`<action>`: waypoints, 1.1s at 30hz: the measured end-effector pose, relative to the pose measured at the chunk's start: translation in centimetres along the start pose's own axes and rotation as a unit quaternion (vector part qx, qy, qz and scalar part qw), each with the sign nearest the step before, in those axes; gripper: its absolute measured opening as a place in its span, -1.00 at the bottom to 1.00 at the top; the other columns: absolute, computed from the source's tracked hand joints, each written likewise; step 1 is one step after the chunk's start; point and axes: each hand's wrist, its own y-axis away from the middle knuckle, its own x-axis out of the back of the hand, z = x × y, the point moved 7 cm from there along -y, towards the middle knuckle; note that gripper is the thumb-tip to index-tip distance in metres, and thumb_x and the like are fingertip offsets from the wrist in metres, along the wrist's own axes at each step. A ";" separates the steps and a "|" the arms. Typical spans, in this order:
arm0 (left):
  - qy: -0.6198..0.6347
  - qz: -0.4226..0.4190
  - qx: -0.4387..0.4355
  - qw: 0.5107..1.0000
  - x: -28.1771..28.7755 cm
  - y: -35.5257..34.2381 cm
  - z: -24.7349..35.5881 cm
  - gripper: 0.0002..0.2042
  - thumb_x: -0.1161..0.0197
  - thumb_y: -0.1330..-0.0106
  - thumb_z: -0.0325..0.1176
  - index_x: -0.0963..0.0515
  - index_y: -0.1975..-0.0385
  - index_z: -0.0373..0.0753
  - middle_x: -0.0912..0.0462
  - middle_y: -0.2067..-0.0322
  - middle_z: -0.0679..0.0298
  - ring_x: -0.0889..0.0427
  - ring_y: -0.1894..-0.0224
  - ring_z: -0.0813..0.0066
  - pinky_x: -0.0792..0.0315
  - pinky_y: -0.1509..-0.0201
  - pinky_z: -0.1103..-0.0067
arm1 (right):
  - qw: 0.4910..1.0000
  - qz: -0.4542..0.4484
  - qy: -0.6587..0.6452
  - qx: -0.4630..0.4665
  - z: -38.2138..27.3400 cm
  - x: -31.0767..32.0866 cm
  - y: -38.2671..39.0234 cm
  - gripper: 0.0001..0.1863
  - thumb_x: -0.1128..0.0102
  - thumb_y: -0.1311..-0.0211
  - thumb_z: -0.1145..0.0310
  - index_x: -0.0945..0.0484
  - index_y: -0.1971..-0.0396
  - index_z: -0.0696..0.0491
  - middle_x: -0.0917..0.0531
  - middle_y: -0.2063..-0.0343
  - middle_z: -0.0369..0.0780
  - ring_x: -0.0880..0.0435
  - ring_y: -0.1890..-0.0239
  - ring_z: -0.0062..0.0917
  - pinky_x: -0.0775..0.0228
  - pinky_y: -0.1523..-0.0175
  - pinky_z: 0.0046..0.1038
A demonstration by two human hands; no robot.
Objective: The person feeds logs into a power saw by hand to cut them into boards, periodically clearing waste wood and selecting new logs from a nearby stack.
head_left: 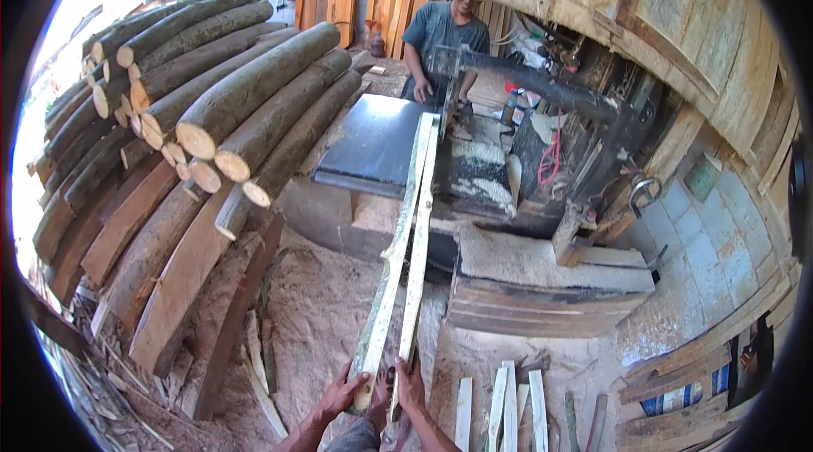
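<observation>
My left hand (340, 393) grips the near end of a long pale wood strip (389, 283) with bark along its left edge. My right hand (411, 384) is closed on the near end of a second, narrower pale strip (413, 283). The two strips lie side by side, with a narrow gap between them toward me. Their far ends meet at the dark metal saw table (373, 143), beside the upright part of the saw; whether they are still joined there I cannot tell. Behind the saw stands a person (449, 24), one hand lowered near the table's far edge.
Stacked logs (271, 88) fill the left side, with sawn timbers (182, 300) beneath. A sawdust-covered wooden box (550, 291) stands right of the strips. Several cut strips (510, 410) lie on the floor at lower right. A handwheel (645, 191) sticks out from the saw.
</observation>
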 end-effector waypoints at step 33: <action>0.053 -0.189 0.094 0.976 -18.7 -9.0 -5.6 -0.38 -0.21 -0.17 -0.18 -0.11 -0.13 -0.36 -0.33 -0.05 0.10 -0.33 -0.09 0.36 -0.20 -0.17 0.55 | 0.943 0.093 0.079 -0.309 24.4 12.2 29.5 -0.31 -0.07 0.00 -0.18 -0.49 0.15 0.20 -0.59 0.26 -0.01 -0.54 0.13 -0.20 -0.31 0.02 -0.33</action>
